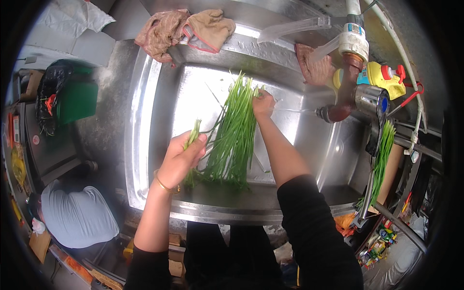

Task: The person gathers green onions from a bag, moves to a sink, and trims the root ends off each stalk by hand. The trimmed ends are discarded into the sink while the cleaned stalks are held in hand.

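Note:
A pile of long green chives lies in the stainless steel sink, pale stem ends away from me and leaf tips towards the near wall. In my left hand is a small bunch of chives; its stem ends stick up above the thumb, and its leaves hang below the fist. My right hand has its fingers closed around stem ends at the pile's upper right. A thin stream of water runs from the tap to beside that hand. A few loose stalks lie on the sink floor.
Cloth gloves lie on the sink's far rim, and another glove hangs further right. A yellow bottle stands behind the tap. More chives rest beyond the right edge. A person in a grey top is at the lower left.

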Demonstrator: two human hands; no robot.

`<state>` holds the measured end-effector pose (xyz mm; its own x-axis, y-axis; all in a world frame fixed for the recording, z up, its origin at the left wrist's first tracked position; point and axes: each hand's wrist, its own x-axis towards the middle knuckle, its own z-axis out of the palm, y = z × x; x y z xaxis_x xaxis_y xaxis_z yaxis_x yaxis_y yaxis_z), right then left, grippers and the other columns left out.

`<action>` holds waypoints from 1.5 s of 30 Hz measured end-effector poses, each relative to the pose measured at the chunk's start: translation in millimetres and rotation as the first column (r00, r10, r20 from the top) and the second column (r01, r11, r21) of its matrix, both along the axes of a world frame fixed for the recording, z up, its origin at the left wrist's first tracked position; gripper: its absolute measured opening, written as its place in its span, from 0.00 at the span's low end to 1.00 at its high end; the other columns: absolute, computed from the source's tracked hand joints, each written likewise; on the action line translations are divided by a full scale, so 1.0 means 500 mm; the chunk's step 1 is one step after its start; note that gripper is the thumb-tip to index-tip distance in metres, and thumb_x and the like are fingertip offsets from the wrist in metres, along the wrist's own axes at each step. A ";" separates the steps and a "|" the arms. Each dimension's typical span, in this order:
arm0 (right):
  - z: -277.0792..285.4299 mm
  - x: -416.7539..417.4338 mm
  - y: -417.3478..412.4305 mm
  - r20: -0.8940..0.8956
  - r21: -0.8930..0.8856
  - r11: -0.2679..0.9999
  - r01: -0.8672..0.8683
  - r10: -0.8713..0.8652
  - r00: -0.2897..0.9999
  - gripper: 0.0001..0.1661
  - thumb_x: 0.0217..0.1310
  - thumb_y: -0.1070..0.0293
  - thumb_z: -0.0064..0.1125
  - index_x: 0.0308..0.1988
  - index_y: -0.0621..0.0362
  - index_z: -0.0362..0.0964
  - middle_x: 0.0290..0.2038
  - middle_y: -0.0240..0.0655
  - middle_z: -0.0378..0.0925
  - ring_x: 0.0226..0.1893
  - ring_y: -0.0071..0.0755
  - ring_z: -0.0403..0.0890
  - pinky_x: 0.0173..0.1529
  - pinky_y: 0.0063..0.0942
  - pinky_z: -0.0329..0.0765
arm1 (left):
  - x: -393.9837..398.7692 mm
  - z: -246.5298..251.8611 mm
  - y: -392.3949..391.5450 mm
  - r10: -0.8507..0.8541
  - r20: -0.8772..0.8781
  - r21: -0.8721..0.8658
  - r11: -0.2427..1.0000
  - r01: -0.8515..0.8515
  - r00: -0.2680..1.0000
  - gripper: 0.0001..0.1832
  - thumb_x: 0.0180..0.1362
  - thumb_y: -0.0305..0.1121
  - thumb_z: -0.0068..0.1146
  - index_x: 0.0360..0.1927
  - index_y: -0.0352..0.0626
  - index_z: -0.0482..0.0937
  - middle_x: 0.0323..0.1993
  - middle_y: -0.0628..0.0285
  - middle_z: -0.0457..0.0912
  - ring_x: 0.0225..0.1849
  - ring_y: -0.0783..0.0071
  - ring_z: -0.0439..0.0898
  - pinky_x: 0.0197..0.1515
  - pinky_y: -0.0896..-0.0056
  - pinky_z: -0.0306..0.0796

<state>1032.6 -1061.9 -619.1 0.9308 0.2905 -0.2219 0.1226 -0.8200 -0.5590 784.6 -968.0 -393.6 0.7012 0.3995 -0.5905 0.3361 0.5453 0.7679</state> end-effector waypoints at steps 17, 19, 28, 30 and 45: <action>-0.037 0.046 -0.019 0.115 -0.054 0.999 0.001 0.006 0.993 0.11 0.43 0.69 0.59 0.31 0.62 0.75 0.30 0.49 0.73 0.40 0.49 0.72 0.43 0.41 0.70 | 0.009 -0.005 0.007 0.086 -0.058 -0.023 0.996 -0.087 0.995 0.14 0.62 0.38 0.48 0.21 0.44 0.68 0.14 0.74 0.64 0.14 0.89 0.57 0.17 0.85 0.50; -0.045 0.054 -0.013 0.183 -0.114 0.993 -0.035 0.056 0.982 0.10 0.42 0.70 0.58 0.29 0.62 0.74 0.28 0.48 0.73 0.40 0.49 0.72 0.44 0.39 0.70 | 0.016 -0.002 0.002 0.068 -0.051 -0.030 0.997 -0.070 0.996 0.14 0.62 0.38 0.48 0.22 0.44 0.69 0.14 0.74 0.65 0.14 0.89 0.58 0.16 0.85 0.50; -0.013 0.044 -0.031 0.112 0.246 0.969 -0.036 0.008 0.994 0.08 0.44 0.71 0.57 0.27 0.64 0.70 0.23 0.41 0.76 0.24 0.38 0.78 0.33 0.30 0.75 | 0.026 0.000 -0.005 0.100 -0.047 0.008 0.995 -0.100 0.994 0.11 0.61 0.34 0.48 0.24 0.42 0.70 0.15 0.70 0.68 0.13 0.87 0.58 0.16 0.84 0.52; 0.042 0.047 -0.057 -0.003 0.448 0.889 -0.097 0.110 0.994 0.06 0.48 0.75 0.59 0.28 0.64 0.71 0.24 0.36 0.77 0.26 0.25 0.78 0.32 0.22 0.74 | 0.037 -0.007 0.000 0.011 -0.059 0.086 0.996 -0.006 0.998 0.03 0.57 0.27 0.52 0.30 0.38 0.73 0.22 0.65 0.77 0.18 0.86 0.68 0.21 0.85 0.61; 0.422 -0.057 -0.081 -0.606 0.703 0.626 0.337 0.279 0.745 0.09 0.54 0.77 0.59 0.38 0.65 0.72 0.35 0.35 0.77 0.34 0.21 0.76 0.41 0.20 0.72 | 0.202 -0.077 -0.096 0.006 0.156 0.186 0.982 -0.035 0.988 0.06 0.51 0.24 0.60 0.32 0.32 0.81 0.26 0.63 0.81 0.28 0.82 0.76 0.34 0.81 0.70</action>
<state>1004.1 -1102.5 -407.9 0.6643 0.6027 -0.4421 -0.5066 -0.0718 -0.8592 885.7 -1015.9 -432.0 0.7682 0.5084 -0.3890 0.1959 0.3918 0.8989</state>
